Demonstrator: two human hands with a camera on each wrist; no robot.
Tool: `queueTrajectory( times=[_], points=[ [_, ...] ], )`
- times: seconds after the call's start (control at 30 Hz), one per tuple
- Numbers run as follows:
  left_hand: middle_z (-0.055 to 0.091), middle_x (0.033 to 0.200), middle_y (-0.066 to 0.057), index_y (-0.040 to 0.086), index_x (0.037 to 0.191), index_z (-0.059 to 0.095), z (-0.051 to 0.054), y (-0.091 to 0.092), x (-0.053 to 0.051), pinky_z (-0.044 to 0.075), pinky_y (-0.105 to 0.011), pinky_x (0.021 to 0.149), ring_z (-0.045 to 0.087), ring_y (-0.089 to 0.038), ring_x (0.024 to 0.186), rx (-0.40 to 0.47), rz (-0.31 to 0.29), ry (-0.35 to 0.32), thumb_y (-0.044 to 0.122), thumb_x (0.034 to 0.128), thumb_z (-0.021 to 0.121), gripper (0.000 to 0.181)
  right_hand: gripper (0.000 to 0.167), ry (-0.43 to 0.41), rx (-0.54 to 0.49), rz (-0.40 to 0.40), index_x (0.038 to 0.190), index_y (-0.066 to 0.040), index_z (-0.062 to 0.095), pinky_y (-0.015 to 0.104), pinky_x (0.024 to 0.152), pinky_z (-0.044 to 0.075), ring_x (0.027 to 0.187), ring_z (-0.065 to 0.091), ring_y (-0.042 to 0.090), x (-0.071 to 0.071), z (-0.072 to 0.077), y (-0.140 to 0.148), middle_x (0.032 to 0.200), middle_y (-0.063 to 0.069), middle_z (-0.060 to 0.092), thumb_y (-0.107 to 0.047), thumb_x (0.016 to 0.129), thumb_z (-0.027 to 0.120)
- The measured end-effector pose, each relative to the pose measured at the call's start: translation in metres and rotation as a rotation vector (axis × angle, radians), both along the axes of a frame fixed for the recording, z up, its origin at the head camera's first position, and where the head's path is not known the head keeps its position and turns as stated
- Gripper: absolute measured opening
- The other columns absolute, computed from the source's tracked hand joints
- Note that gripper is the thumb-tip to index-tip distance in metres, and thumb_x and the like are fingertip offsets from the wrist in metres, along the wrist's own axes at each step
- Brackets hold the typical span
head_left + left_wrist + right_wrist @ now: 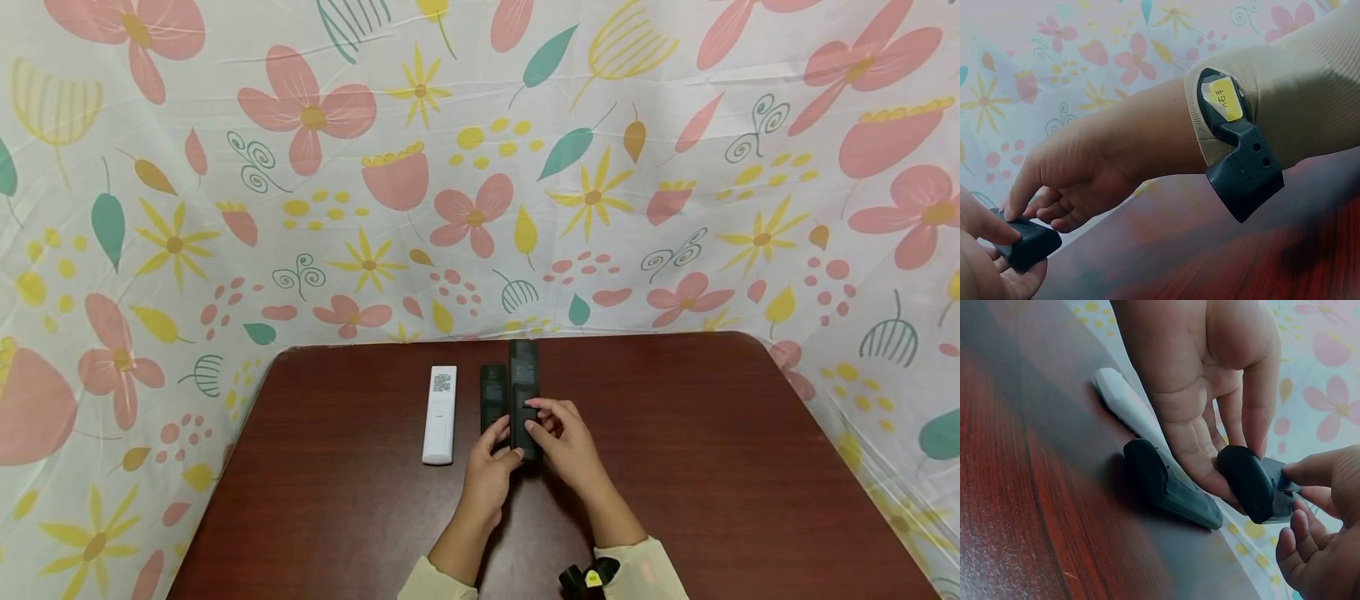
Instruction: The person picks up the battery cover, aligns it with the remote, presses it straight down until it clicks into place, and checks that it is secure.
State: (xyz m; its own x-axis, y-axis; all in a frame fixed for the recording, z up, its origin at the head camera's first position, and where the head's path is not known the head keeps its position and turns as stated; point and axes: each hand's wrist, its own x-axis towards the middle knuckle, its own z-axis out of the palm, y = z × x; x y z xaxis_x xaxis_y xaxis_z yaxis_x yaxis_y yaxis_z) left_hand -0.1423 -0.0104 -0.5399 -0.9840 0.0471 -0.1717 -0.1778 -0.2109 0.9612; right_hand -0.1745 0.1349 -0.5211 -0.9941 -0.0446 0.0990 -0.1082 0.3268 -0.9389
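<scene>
Back side up, a long black remote control (524, 367) is held slightly off the table by my left hand (487, 479), whose thumb and fingers grip its near end. At its middle, my right hand (572, 446) pinches a thin dark flap, the battery cover (1289, 482), between thumb and finger. The cover stands at an angle to the remote; the fingers hide part of it. A shorter black remote control (492, 390) lies just left of the held one, partly behind my left hand. Farther left lies a white remote control (439, 415), its printed label facing up.
The dark reddish-brown table (337, 508) stretches out to both sides of the remotes. A flower-printed cloth (480, 125) hangs behind it and along both sides. A black wrist camera (588, 577) is strapped over the right sleeve.
</scene>
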Motion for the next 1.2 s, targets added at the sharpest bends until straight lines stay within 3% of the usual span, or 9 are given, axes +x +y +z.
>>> queueTrajectory(
  times=[0.23, 0.43, 0.6, 0.73, 0.87, 1.03, 1.2],
  points=[
    [0.048, 0.149, -0.02, 0.006, 0.15, 0.046, -0.0006, 0.0001, -0.0005, 0.053, -0.03, 0.092, 0.061, -0.028, 0.121, 0.003, -0.002, 0.0, 0.0, 0.093, 0.061, 0.06, 0.029, 0.001, -0.01, -0.004, 0.122, -0.015, 0.069, 0.021, 0.074, 0.046, 0.088, 0.05, 0.019, -0.0047, -0.0106, 0.0056, 0.11, 0.012, 0.053, -0.015, 0.093, 0.073],
    [0.048, 0.149, -0.02, 0.006, 0.15, 0.047, -0.0009, 0.0003, -0.0009, 0.053, -0.027, 0.091, 0.061, -0.027, 0.119, 0.005, -0.002, 0.0, 0.0, 0.0926, 0.061, 0.06, 0.035, -0.021, -0.008, -0.007, 0.126, -0.015, 0.066, 0.022, 0.075, 0.044, 0.089, 0.049, 0.021, -0.0051, -0.0092, 0.0065, 0.109, 0.013, 0.052, -0.01, 0.091, 0.073],
    [0.049, 0.147, -0.02, 0.006, 0.15, 0.047, 0.0001, 0.0004, -0.0006, 0.053, -0.028, 0.091, 0.062, -0.026, 0.118, 0.008, 0.004, -0.002, -0.001, 0.0923, 0.061, 0.059, 0.043, -0.041, -0.021, -0.068, 0.132, -0.013, 0.061, 0.02, 0.076, 0.044, 0.09, 0.051, 0.018, -0.0076, -0.0087, 0.0049, 0.113, 0.013, 0.053, -0.012, 0.091, 0.074],
    [0.05, 0.147, -0.02, 0.006, 0.148, 0.049, 0.0004, 0.0009, -0.0005, 0.053, -0.028, 0.091, 0.063, -0.025, 0.117, 0.018, 0.006, -0.012, -0.001, 0.0918, 0.061, 0.058, 0.047, -0.094, -0.056, -0.119, 0.139, -0.013, 0.055, 0.022, 0.073, 0.048, 0.094, 0.057, 0.019, -0.0092, -0.0098, 0.0042, 0.123, 0.014, 0.056, -0.018, 0.095, 0.07],
    [0.05, 0.146, -0.02, 0.006, 0.148, 0.049, -0.0005, 0.0005, -0.001, 0.054, -0.028, 0.091, 0.063, -0.024, 0.117, 0.015, 0.0, -0.01, -0.001, 0.0917, 0.061, 0.058, 0.052, -0.175, -0.101, -0.099, 0.148, -0.015, 0.047, 0.028, 0.077, 0.053, 0.11, 0.063, 0.025, -0.0092, -0.0109, 0.003, 0.135, 0.017, 0.059, -0.028, 0.1, 0.063],
    [0.05, 0.146, -0.019, 0.01, 0.148, 0.05, -0.0021, 0.0, -0.0019, 0.053, -0.028, 0.091, 0.063, -0.023, 0.117, 0.004, -0.019, -0.012, 0.002, 0.092, 0.062, 0.058, 0.055, -0.259, -0.191, -0.067, 0.15, -0.019, 0.045, 0.03, 0.087, 0.054, 0.113, 0.066, 0.025, -0.01, -0.0129, 0.0016, 0.131, 0.015, 0.065, -0.036, 0.101, 0.062],
    [0.051, 0.146, -0.018, 0.012, 0.147, 0.05, -0.0028, 0.0013, -0.0019, 0.052, -0.029, 0.091, 0.063, -0.023, 0.117, 0.004, -0.037, -0.009, 0.002, 0.0906, 0.063, 0.059, 0.054, -0.271, -0.248, -0.059, 0.149, -0.016, 0.046, 0.028, 0.09, 0.053, 0.108, 0.066, 0.021, -0.0104, -0.014, 0.0023, 0.127, 0.016, 0.067, -0.034, 0.1, 0.063]
  ],
)
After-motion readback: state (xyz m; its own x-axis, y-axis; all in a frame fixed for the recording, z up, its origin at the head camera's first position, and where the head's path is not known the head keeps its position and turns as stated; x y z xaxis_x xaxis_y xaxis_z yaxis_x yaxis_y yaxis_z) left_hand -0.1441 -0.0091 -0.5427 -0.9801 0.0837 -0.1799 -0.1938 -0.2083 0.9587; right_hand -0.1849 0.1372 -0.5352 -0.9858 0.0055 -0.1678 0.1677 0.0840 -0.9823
